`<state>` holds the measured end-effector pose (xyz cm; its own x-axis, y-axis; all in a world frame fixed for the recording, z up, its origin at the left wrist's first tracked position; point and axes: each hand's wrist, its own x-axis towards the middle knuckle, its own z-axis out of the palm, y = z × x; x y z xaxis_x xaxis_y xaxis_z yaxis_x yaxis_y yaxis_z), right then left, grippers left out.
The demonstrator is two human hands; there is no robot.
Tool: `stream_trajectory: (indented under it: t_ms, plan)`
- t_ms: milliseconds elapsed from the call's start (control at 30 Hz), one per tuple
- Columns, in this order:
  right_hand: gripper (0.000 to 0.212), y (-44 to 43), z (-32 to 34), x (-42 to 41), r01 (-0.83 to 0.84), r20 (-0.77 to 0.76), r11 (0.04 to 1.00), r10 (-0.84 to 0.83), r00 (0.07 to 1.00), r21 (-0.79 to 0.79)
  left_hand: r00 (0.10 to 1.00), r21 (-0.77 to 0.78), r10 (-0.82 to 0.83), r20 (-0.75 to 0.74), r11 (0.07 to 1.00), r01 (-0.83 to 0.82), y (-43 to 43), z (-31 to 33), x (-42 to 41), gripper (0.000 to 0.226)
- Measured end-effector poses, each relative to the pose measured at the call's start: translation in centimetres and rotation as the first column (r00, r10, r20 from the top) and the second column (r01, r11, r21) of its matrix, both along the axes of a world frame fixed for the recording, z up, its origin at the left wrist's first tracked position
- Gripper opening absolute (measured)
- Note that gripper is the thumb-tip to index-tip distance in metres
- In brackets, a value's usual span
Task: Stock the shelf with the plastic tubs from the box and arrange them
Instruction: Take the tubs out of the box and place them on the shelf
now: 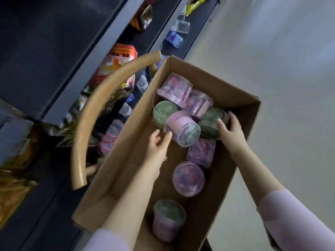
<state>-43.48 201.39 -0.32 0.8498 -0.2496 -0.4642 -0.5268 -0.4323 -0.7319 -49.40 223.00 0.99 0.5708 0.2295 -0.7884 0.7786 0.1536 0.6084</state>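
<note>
An open cardboard box (126, 165) holds several clear plastic tubs with pink or green contents. My left hand (158, 145) is inside the box, fingers apart, just touching a pink-labelled tub (181, 127) that lies on its side. My right hand (229, 129) curls around a green-filled tub (211, 122) at the box's right wall. More tubs lie nearer me: a round pink one (188, 178) and a green-topped one (168, 220). The dark shelf (85, 66) runs along the left, with pink tubs (110, 138) stacked on a lower level.
A tan curved cart handle (87, 122) arcs between box and shelf. Snack bags (116, 69) and small water bottles (174, 38) sit on the shelf levels. Pale floor (281, 69) spreads to the right of the box.
</note>
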Motion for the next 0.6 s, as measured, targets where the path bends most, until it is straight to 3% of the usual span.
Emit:
stream_trajectory:
  t_ms: [100, 200, 267, 467, 600]
  plan:
    - [0.071, -0.6, -2.1, 2.0, -0.003, -0.085, 1.0, 0.004, 0.996, 0.017, 0.986, -0.176, 0.137, -0.098, 0.972, -0.153, -1.7, -2.0, 2.6, 0.084]
    - [0.078, -0.7, -3.1, 2.5, 0.052, -0.173, 0.996, -0.039, 0.984, 0.073, 0.971, -0.258, 0.2, -0.133, 0.939, -0.229, -2.8, -3.4, 4.2, 0.088]
    - [0.083, -0.9, -3.4, 2.4, 0.05, -0.23, 0.996, -0.032, 0.973, 0.07, 0.966, -0.238, 0.227, -0.126, 0.938, -0.252, -3.3, -3.8, 4.6, 0.085]
    - [0.105, -0.7, -3.1, 2.9, -0.194, -0.388, 0.971, 0.126, 0.913, -0.14, 0.953, -0.199, 0.28, -0.115, 0.934, -0.298, -2.3, -3.2, 2.2, 0.061]
    - [0.094, -0.5, -3.3, 3.4, -0.323, -0.408, 0.927, 0.224, 0.885, -0.192, 0.918, -0.153, 0.367, -0.152, 0.909, -0.388, -0.2, -2.9, -2.1, 0.079]
